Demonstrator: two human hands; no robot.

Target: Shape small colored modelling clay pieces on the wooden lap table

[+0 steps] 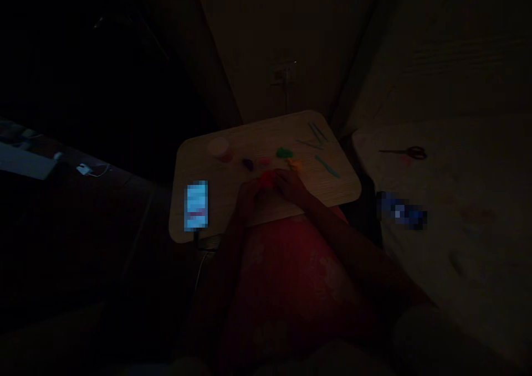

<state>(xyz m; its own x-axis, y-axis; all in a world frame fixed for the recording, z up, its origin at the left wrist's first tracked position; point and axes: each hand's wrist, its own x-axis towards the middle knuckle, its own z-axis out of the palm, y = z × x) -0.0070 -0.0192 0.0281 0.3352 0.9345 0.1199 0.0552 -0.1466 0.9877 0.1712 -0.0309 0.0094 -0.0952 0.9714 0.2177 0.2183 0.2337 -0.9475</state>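
The scene is very dark. A small wooden lap table (328, 188) stands over my red-clad legs. My left hand (248, 196) and my right hand (291, 186) meet near its front middle, both closed round a small red lump of clay (267, 180) held between them. Just beyond the hands lie a green clay piece (284, 153), an orange piece (296, 165), a pink piece (265, 160) and a purple piece (248, 164).
A lit phone (195, 205) lies at the table's front left with a cable off the edge. A small pink tub (219, 148) stands at the back left. Thin teal modelling tools (318, 134) lie at the back right. Scissors (409, 152) rest on bedding to the right.
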